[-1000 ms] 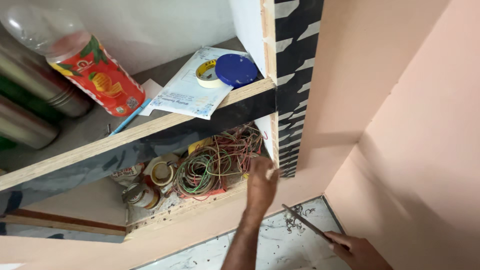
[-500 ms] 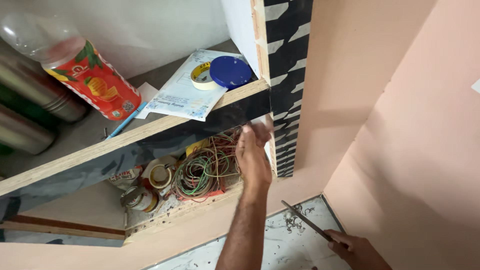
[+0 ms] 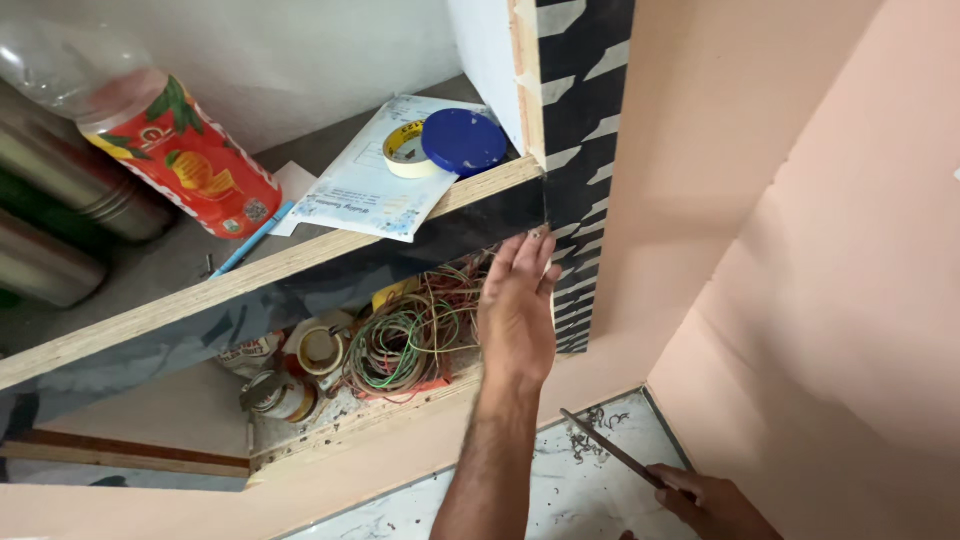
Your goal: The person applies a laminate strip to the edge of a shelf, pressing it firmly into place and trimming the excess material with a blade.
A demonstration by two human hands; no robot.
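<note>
Our left hand [image 3: 517,312], open, touches the black laminated plywood shelf edge [image 3: 300,285]; our right hand [image 3: 712,500] grips a thin metal file [image 3: 612,449], edge seemingly unfinished

shelf edge [image 3: 300,262] – raw plywood | shelf face [image 3: 400,275] – glossy black laminate | lid [image 3: 464,142] – blue plastic

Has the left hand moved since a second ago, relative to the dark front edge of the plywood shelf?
Yes. The left hand has risen from beside the coiled wires until its fingertips reach the shelf's dark front edge.
</note>
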